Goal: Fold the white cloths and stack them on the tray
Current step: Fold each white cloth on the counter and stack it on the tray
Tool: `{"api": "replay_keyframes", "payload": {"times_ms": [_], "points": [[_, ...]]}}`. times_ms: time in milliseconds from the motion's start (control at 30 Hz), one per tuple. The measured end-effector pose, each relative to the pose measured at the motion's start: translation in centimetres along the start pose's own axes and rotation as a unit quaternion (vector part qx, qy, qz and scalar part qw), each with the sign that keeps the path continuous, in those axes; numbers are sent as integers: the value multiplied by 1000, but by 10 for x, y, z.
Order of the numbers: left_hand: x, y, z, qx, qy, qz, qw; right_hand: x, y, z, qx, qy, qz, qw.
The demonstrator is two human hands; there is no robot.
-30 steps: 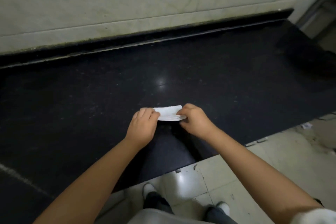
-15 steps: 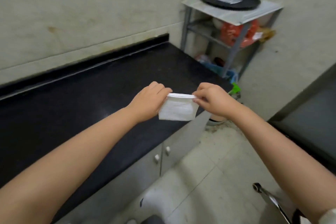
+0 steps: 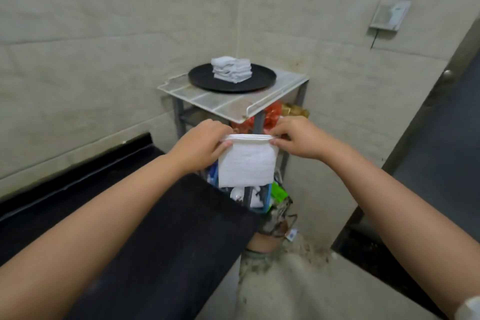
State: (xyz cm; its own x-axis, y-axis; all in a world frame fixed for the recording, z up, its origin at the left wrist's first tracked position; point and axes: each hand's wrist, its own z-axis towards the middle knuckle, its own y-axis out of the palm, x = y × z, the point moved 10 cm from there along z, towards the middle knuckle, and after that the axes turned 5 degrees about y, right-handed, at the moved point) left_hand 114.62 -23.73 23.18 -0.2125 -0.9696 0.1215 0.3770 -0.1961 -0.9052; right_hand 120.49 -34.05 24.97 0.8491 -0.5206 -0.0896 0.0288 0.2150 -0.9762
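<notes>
Pale tiled walls meet in a corner ahead of the hands, where a small rack [image 3: 270, 97] carries the black tray [image 3: 200, 80] and its stack of folded cloths [image 3: 231, 70]. Both hands pinch 1 folded white cloth [image 3: 246, 163] by its top corners, left hand [image 3: 201, 141] and right hand [image 3: 298, 139] level, probably so the folds hang flat and stay closed for stacking. The tray lies beyond and above the hands; the black counter [image 3: 155, 228] runs below the left forearm.
</notes>
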Motion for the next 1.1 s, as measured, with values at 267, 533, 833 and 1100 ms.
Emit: {"api": "replay_keyframes", "payload": {"times_ms": [267,533,833,1100], "points": [[-86,-8,160,-3,-42,-13,999,106,-37,157,5,-5,-32,999],[-181,-11,257,74,-205,-107,970,186,-48,291,-27,5,137,990],[-264,-35,354,239,-361,54,900,254,-58,463,61,-38,358,931],[-280,63,331,89,-417,125,896,250,59,486,-72,-150,229,959]]}}
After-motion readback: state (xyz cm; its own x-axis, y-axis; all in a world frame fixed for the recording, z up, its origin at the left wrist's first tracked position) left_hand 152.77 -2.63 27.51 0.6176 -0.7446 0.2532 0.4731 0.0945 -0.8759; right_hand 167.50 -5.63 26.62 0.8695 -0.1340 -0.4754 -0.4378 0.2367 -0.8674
